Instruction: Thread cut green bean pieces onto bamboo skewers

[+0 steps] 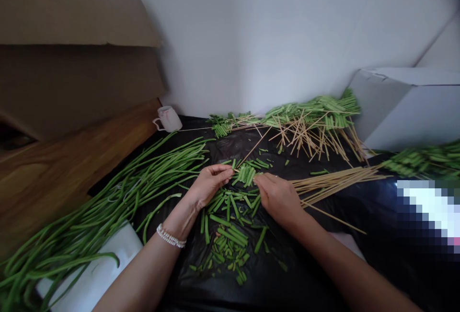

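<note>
My left hand (212,182), closed in a pinch, grips one end of a bamboo skewer (235,170). Short cut long bean pieces (246,176) sit side by side in a row across that skewer. At the row's right end my right hand (276,194) is closed, its fingertips against the skewered beans; what exactly they pinch is partly hidden. Loose cut bean pieces (230,235) lie below and around both hands on a black plastic sheet (201,297).
Whole long beans (118,192) spread across the left. Bare bamboo skewers (338,179) lie right of my right hand. Filled bean skewers (312,110) are piled by the wall, and more (427,158) at right. A mug (168,119), cardboard box (79,53) and white box (413,106) stand around.
</note>
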Motion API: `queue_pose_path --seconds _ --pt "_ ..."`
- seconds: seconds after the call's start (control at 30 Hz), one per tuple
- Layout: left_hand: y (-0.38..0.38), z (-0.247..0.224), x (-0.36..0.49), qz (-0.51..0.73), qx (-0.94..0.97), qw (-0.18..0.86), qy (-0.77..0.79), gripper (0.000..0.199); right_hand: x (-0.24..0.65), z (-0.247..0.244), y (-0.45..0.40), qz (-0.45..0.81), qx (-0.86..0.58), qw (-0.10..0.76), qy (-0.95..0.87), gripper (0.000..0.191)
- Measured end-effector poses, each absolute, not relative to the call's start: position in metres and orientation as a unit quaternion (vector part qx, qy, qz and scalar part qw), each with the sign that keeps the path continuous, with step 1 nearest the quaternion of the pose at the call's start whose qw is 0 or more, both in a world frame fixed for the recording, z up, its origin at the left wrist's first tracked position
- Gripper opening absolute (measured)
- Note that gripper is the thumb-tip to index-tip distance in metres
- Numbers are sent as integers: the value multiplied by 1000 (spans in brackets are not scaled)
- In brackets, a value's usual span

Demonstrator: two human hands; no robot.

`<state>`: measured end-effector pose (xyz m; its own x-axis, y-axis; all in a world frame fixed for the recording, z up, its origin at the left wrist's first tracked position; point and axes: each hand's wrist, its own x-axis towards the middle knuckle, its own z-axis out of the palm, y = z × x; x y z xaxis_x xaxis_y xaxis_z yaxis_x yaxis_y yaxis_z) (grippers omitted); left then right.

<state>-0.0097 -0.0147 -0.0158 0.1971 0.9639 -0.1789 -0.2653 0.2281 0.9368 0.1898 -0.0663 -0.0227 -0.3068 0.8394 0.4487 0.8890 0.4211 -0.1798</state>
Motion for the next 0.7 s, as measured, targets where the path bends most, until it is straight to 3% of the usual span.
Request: queue_pose_path --seconds 0.5,0.7 --pt "-18 -17 -6 425 467 650 423 33 186 -21 -66 -15 -529 244 -813 24" --pt "-20 -15 -8 384 555 607 419 23 185 -21 -70 -25 -497 252 -830 25"
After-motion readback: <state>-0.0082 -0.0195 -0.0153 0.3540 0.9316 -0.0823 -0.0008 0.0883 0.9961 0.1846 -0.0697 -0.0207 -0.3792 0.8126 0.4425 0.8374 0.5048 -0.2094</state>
